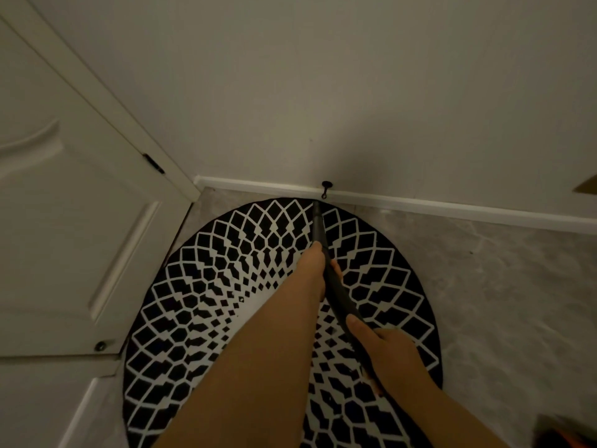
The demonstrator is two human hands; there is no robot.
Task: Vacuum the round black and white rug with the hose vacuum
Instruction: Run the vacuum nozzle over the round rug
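Black-and-white round rug (226, 302) lies on the grey floor (500, 286), far edge touching the baseboard (420, 203), beside a white door (64, 221). Head view: both hands clamped on the dark vacuum wand (339, 299), left hand (315, 270) forward to steer, right hand (387, 350) behind to push. Nozzle tip sits at the rug's far rim near a doorstop (325, 189), probably working the edge.
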